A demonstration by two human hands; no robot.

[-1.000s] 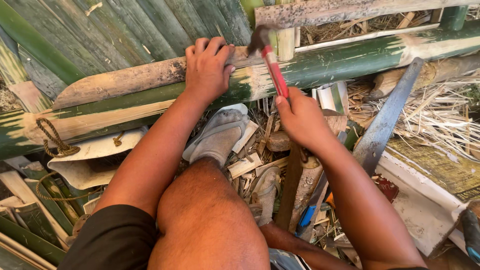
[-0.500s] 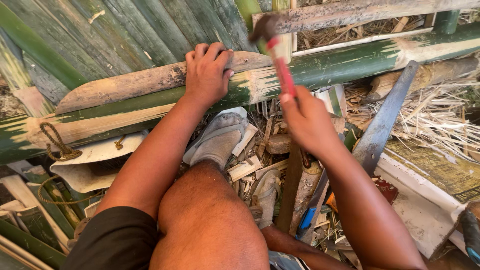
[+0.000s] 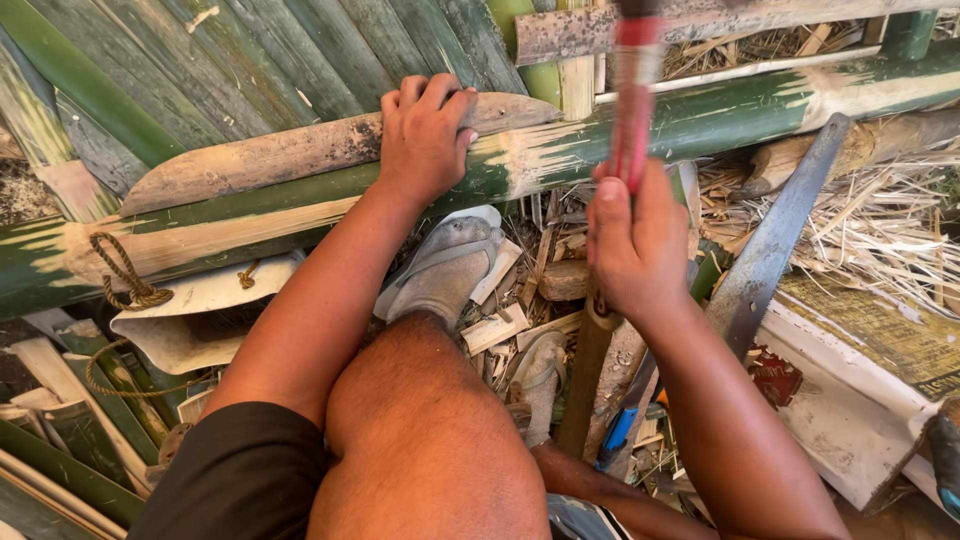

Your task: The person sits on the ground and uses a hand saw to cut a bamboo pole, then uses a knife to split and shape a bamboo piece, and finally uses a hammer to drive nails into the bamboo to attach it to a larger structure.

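Green bamboo pole (image 3: 700, 115), split and pale in places, runs across the frame from lower left to upper right. A brown curved slat (image 3: 300, 150) lies along its upper side. The left hand (image 3: 425, 135) rests on top of both, fingers curled over the far edge and pressed down, thumb tucked under and hidden.

The right hand (image 3: 635, 245) is wrapped tight around a red handle (image 3: 632, 110), thumb laid along it. The handle stands nearly upright just in front of the pole; its head is cut off by the top edge, so the tool's kind cannot be confirmed. The handle appears blurred.

Below the pole, a foot in a grey sandal (image 3: 445, 270) stands on wood scraps (image 3: 540, 290); the toes are hidden beneath the pole. A bare knee and dark shorts fill the lower centre.

A long grey blade (image 3: 775, 235) leans at right, its lower end hidden behind the right forearm. A frayed rope (image 3: 125, 275) loops around the pole's left end. Dry straw (image 3: 880, 220) lies at right. A blue object near the lower centre is too obscured to identify.
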